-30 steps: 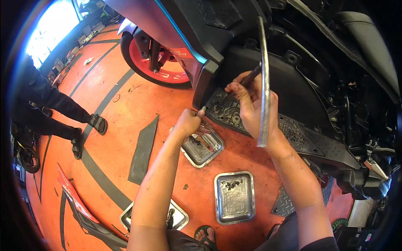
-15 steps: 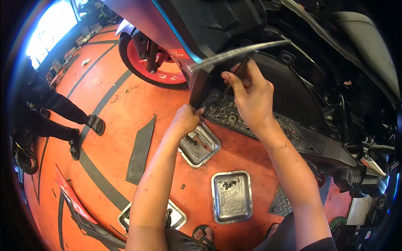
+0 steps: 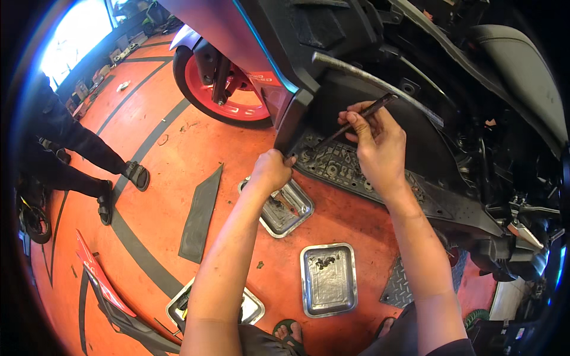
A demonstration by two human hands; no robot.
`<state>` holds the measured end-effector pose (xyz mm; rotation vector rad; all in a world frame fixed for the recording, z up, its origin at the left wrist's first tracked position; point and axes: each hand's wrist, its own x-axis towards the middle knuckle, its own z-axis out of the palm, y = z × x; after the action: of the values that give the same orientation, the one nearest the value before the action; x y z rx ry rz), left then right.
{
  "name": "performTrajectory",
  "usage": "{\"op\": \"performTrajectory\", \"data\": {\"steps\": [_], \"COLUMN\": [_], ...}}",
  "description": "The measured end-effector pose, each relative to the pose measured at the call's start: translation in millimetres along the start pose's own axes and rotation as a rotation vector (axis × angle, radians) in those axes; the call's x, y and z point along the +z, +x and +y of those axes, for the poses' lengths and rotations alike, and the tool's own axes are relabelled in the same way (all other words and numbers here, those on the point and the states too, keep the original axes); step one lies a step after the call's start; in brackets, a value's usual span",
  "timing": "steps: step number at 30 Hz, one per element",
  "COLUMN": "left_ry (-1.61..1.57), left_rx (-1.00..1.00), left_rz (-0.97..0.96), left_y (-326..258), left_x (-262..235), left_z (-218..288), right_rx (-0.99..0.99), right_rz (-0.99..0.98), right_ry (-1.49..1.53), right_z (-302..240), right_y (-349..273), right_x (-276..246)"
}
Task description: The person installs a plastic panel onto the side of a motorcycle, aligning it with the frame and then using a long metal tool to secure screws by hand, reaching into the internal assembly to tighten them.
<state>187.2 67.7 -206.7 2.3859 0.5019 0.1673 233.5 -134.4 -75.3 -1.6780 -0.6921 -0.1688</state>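
Note:
A T-handle wrench (image 3: 370, 109) slants down from my right hand (image 3: 380, 145), whose thumb and fingers are closed around its dark shaft. Its long grey crossbar (image 3: 380, 86) sticks out above the hand. The tip reaches the front part of a motor scooter's black footboard (image 3: 341, 165), which is dusty and patterned. My left hand (image 3: 272, 171) is closed at the footboard's front outer edge, thumb on top and fingers mostly hidden. Just below that hand a metal tray (image 3: 284, 228) with small dark parts lies on the floor.
Another metal tray (image 3: 328, 305) holds small dark pieces, and a third (image 3: 254, 304) lies partly behind my left forearm. A dark rubber mat (image 3: 200, 216) and a red-and-black body panel (image 3: 110, 293) are on the orange floor. A person's legs (image 3: 83, 154) stand at the left.
The wrench's crossbar has swung round, its right end now lower than its left. My right hand has shifted right and slightly down with the shaft. The left hand stays at the footboard edge.

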Motion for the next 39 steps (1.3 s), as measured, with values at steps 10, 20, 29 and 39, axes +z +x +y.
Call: {"op": "performTrajectory", "data": {"steps": [10,20,29,39], "left_ry": [-0.033,-0.019,-0.062,0.216], "left_rx": [0.106,0.177,0.169,0.168], "left_rz": [-0.149,0.346,0.366,0.390], "left_y": [-15,-27,-29,-34], "left_x": [-26,21,19,23], "left_z": [8,8,9,12], "right_rx": [-0.186,-0.073,-0.231,-0.305], "right_rz": [0.091,-0.050,0.151,0.068], "right_ry": [-0.175,-0.010,-0.019,-0.355], "right_z": [-5,0,3,-8], "right_y": [16,21,8,18], "right_x": [14,19,30,30]}}
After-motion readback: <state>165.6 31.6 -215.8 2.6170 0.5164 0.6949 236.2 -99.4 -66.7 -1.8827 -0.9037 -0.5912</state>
